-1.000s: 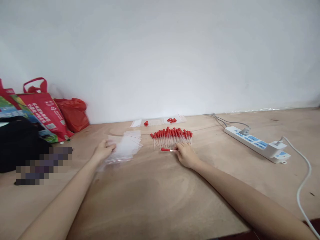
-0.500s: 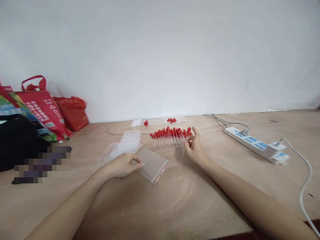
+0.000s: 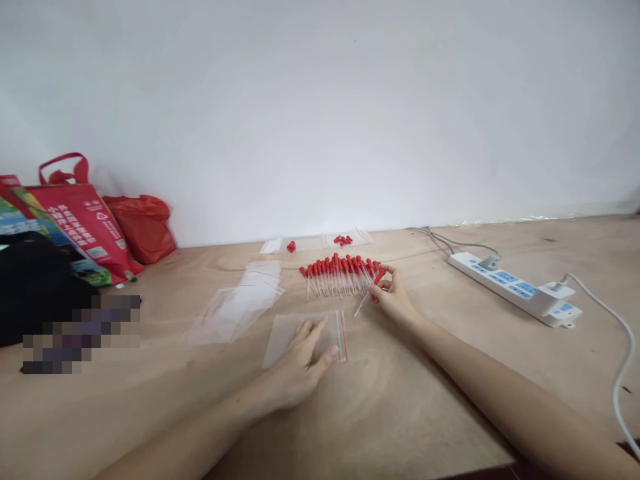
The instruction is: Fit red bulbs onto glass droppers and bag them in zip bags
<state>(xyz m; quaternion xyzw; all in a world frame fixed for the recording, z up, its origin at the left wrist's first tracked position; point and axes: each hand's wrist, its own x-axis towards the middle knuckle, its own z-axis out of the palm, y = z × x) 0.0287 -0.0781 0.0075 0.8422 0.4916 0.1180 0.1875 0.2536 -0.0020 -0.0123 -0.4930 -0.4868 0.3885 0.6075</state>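
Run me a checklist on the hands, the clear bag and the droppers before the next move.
1. Dropper held in the right hand, red bulb up and tip down: ok.
2. Clear bag lying flat on the tabletop, left hand over it with fingers spread: ok.
3. Red-lined edge of that bag on the side toward the right hand: ok.
4. Bag mouth open: cannot tell; no gap shows at this size.
5. Row of droppers laid side by side, bulbs toward the wall: ok.
6. Power strip apart from both hands: ok.
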